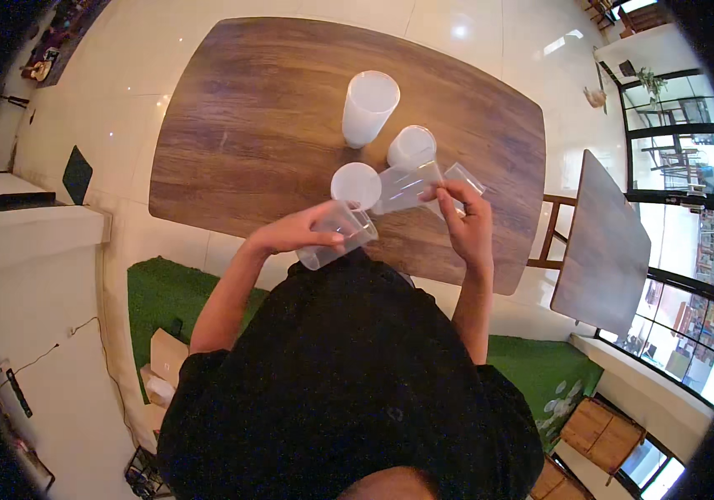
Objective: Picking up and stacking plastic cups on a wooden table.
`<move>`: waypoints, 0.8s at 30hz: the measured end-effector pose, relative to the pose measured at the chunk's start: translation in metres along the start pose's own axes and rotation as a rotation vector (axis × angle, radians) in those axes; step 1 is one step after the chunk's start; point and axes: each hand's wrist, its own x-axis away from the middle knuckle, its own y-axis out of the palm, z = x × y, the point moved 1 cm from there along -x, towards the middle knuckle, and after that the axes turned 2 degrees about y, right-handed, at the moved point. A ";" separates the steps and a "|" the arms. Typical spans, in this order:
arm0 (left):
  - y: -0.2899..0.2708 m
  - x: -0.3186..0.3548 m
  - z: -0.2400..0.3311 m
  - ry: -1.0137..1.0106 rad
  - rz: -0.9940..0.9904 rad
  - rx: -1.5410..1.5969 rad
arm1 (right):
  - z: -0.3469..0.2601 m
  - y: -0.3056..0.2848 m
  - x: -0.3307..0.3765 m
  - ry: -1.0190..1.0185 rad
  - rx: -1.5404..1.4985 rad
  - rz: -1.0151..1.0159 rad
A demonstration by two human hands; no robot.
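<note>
My left hand (303, 231) is closed around a clear plastic cup (320, 252), which tilts over the table's near edge. To the right, my right hand (467, 218) pinches another clear plastic cup (405, 188), held nearly sideways with one end close to the white cups. A further clear cup rim (467, 177) shows just behind the right fingers; whether it is also gripped is unclear. Beyond my hands stand a tall white cup or stack (367, 117), a shorter white cup (411, 147) and a white cup (355, 185) close to my left hand.
Everything stands on a brown wooden table (232, 125) with rounded corners. A second wooden table (603, 246) and a chair frame (553, 233) are at the right. Green artificial turf (161, 292) covers the floor near me, with a cardboard box (169, 358) at the left.
</note>
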 end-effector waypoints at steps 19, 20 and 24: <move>-0.031 0.014 0.001 0.207 0.260 0.126 | 0.013 0.065 -0.016 -0.560 0.631 -0.167; -0.032 0.014 0.002 0.213 0.249 0.116 | 0.016 0.065 -0.015 -0.548 0.622 -0.165; -0.039 0.018 -0.001 0.215 0.285 0.122 | 0.017 0.066 -0.013 -0.533 0.654 -0.176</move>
